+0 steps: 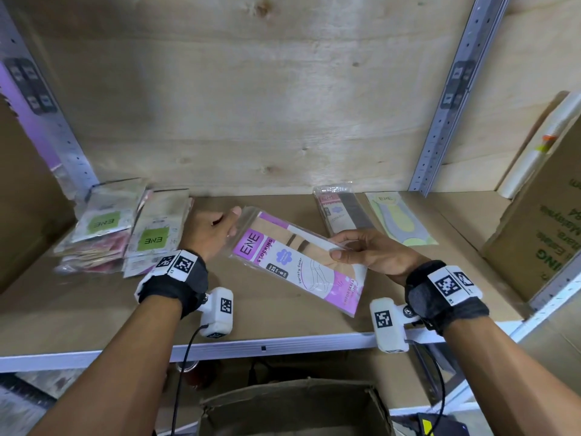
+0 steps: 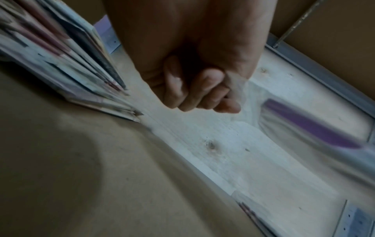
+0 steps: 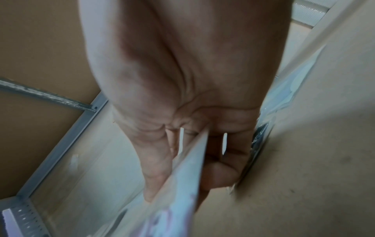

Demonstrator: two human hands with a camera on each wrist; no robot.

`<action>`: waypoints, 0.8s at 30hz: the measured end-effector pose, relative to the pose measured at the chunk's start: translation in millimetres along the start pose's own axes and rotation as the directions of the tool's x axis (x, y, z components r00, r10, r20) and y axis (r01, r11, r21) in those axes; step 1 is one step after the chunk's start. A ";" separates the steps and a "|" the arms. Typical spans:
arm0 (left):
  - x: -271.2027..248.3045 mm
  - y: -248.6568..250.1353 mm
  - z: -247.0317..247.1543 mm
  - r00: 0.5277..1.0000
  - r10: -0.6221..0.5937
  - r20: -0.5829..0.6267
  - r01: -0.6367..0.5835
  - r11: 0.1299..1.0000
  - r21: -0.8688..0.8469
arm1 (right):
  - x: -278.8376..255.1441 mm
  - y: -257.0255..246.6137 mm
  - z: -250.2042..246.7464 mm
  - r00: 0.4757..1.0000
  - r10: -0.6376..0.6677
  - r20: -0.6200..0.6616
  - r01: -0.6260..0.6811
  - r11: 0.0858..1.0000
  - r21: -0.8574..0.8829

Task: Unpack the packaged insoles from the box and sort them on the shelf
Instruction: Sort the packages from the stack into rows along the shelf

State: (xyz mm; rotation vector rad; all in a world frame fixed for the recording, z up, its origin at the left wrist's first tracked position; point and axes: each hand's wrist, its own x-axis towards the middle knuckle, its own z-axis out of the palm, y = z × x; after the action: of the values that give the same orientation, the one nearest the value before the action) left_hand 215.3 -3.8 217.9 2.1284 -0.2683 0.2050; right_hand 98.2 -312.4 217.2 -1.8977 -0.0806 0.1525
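One purple-and-white flat plastic packet marked ENE STOCKING (image 1: pixel 295 262) is held above the brown shelf board (image 1: pixel 94 303), middle of the shelf, tilted with its far end to the left. Right hand (image 1: pixel 374 253) pinches its right edge, thumb on top, fingers under. Left hand (image 1: pixel 213 232) is at the packet's far-left clear corner; fingers curled, corner of the film between them.

Count on the shelf: two stacks of packets with green ENE labels far left, the left stack (image 1: pixel 97 228) and the right stack (image 1: pixel 157 234) just beside each other; exact packets per stack cannot be told. Right of the held packet, one brown-and-red ENE packet (image 1: pixel 341 212) and one yellow-and-grey ENE packet (image 1: pixel 399 218), lying flat side by side. One large cardboard carton with green print (image 1: pixel 540 234) stands far right. One open cardboard box (image 1: pixel 292 407) sits below the shelf, near edge.

Left wrist view alone shows the left fingers (image 2: pixel 194 89) curled onto thin clear film, and the stacks edge-on, blurred. Right wrist view alone shows the packet's edge running between thumb and fingers (image 3: pixel 158 168). Only the head view shows labels and the box.
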 end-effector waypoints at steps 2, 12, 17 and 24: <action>1.6 -3.2 -3.9 0.998 -0.029 0.051 0.033 0.996 -0.087 | 0.3 -0.4 1.2 1.000 -0.002 0.010 0.002 1.000 0.003; -3.6 5.7 -22.7 0.927 -0.196 0.321 0.358 0.722 -0.592 | 3.0 -14.0 12.1 0.998 -0.044 0.047 0.043 0.998 0.036; -6.3 2.9 -24.4 0.923 -0.146 0.357 0.352 0.699 -0.622 | 5.5 -17.4 18.4 0.999 -0.035 0.025 0.034 0.999 0.018; -7.4 -1.9 -25.3 0.943 -0.153 0.296 0.292 0.807 -0.513 | 3.8 -17.8 18.0 0.999 -0.025 0.040 0.025 1.000 0.002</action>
State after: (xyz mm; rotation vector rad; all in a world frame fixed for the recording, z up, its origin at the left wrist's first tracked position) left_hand 207.6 19.3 228.1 1.5798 -0.1834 -0.2541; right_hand 99.6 -289.2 228.0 -1.8917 -0.1308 0.1732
